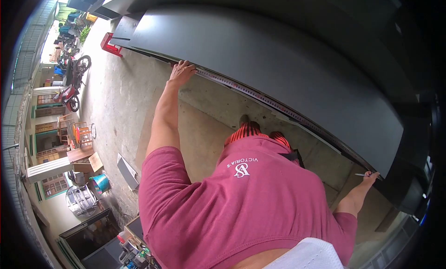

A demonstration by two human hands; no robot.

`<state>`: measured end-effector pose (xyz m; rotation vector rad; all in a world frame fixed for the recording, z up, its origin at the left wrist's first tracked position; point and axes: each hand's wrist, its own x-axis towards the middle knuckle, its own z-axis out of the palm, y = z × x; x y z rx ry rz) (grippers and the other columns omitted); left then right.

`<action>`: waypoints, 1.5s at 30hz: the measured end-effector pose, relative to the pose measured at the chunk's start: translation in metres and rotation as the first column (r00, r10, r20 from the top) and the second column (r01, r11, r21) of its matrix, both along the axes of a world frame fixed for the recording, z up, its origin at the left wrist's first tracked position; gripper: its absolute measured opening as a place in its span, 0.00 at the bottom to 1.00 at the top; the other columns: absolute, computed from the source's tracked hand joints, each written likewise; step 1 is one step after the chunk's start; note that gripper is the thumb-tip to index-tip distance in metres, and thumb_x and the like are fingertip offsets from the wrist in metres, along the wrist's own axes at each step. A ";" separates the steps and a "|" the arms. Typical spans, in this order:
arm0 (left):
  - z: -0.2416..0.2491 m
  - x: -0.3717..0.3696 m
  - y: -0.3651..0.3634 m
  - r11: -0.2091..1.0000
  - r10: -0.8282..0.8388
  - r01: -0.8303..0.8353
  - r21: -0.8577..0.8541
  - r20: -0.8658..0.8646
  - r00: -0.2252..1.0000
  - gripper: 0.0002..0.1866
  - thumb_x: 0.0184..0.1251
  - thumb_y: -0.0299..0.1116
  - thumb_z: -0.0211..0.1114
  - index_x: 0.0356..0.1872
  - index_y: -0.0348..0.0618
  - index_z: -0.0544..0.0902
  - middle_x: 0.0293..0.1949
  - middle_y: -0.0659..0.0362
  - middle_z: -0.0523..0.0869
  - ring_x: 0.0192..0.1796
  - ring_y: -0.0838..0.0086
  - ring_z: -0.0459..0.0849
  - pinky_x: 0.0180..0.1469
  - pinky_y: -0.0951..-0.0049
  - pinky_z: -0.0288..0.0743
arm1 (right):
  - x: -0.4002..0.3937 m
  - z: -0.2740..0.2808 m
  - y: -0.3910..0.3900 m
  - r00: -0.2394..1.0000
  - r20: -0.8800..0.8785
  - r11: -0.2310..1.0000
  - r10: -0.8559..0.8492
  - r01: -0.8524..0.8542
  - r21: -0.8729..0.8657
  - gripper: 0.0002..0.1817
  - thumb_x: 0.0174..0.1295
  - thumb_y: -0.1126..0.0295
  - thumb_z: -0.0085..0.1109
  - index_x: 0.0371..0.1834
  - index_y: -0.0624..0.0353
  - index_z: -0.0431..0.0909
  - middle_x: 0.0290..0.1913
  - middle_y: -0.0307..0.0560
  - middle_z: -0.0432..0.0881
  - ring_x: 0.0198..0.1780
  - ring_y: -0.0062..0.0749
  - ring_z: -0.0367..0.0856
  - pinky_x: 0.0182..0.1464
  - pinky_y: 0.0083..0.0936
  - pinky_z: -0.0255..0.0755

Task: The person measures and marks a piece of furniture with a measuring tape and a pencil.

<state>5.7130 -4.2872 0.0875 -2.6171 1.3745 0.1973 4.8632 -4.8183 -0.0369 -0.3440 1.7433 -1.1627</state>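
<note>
A long dark grey panel [278, 69] stretches across the upper part of the view. Along its near edge runs an extended tape measure [258, 96], its blade marked with numbers. My left hand [183, 72] is closed at the left part of that edge, fingers over the tape and the panel's rim; a bit of red shows by the fingers, but the case is mostly hidden. Far to the right, at the panel's corner, my right hand [370, 177] is closed around a thin white pen [361, 175], touching the edge near the other end of the tape.
A red stand [110, 45] is under the panel's left end. Motorbikes [72, 83], wooden chairs [82, 133], a teal basket [99, 182] and a metal fan [80, 200] stand along the left. Loose board pieces [127, 171] lie on the concrete floor.
</note>
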 end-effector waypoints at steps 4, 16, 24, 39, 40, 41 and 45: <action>-0.011 0.000 0.001 0.998 0.007 -0.006 -0.062 0.018 1.000 0.12 0.60 0.44 0.54 0.41 0.57 0.80 0.43 0.61 0.73 0.52 0.66 0.69 0.52 0.64 0.65 | 0.002 0.011 0.000 0.999 0.017 0.999 -0.037 0.036 0.029 0.24 0.64 0.46 0.42 0.53 0.51 0.57 0.20 0.44 0.58 0.17 0.26 0.56 0.15 0.19 0.49; -0.007 0.001 -0.003 0.998 0.051 -0.049 -0.044 0.045 0.998 0.11 0.59 0.45 0.56 0.39 0.56 0.81 0.44 0.62 0.73 0.53 0.67 0.68 0.51 0.64 0.64 | -0.005 0.000 -0.005 0.997 -0.024 0.997 -0.070 0.070 -0.029 0.20 0.65 0.50 0.43 0.52 0.50 0.59 0.23 0.44 0.59 0.19 0.27 0.58 0.15 0.19 0.51; -0.011 -0.004 -0.004 0.991 0.128 -0.123 -0.053 0.104 0.986 0.13 0.59 0.47 0.54 0.38 0.55 0.80 0.46 0.59 0.73 0.53 0.65 0.69 0.49 0.61 0.64 | 0.007 0.013 -0.006 0.992 -0.053 0.993 -0.112 0.110 -0.046 0.19 0.65 0.52 0.43 0.51 0.52 0.60 0.24 0.43 0.60 0.19 0.27 0.59 0.15 0.18 0.51; -0.026 0.002 0.000 0.977 0.163 -0.140 -0.160 0.145 0.976 0.13 0.58 0.47 0.56 0.39 0.55 0.80 0.45 0.58 0.73 0.53 0.64 0.69 0.47 0.60 0.64 | 0.060 0.039 0.023 0.868 -0.443 0.974 -0.226 0.191 -0.121 0.19 0.62 0.53 0.46 0.34 0.60 0.68 0.22 0.40 0.65 0.16 0.26 0.59 0.14 0.21 0.55; -0.027 0.002 0.002 0.974 0.163 -0.139 -0.179 0.125 0.979 0.13 0.58 0.46 0.56 0.40 0.55 0.80 0.45 0.59 0.73 0.53 0.64 0.68 0.47 0.59 0.64 | 0.064 0.054 0.026 0.931 -0.263 0.947 -0.252 0.181 -0.266 0.20 0.61 0.52 0.48 0.31 0.60 0.70 0.24 0.40 0.68 0.18 0.26 0.63 0.17 0.22 0.58; -0.028 0.003 0.002 0.967 0.185 -0.159 -0.197 0.124 0.975 0.13 0.58 0.46 0.56 0.40 0.55 0.80 0.45 0.59 0.73 0.53 0.64 0.68 0.47 0.59 0.64 | 0.080 0.073 0.032 0.968 -0.074 0.896 -0.239 0.191 -0.401 0.20 0.60 0.51 0.50 0.28 0.61 0.72 0.25 0.40 0.70 0.21 0.26 0.66 0.19 0.23 0.62; -0.033 0.006 0.005 0.967 0.179 -0.152 -0.203 0.122 0.976 0.12 0.57 0.46 0.58 0.39 0.57 0.81 0.42 0.59 0.73 0.52 0.65 0.68 0.46 0.61 0.64 | 0.195 0.134 0.088 0.912 0.134 0.558 0.387 -0.116 -0.822 0.23 0.58 0.46 0.52 0.31 0.59 0.71 0.28 0.40 0.70 0.29 0.24 0.69 0.29 0.21 0.65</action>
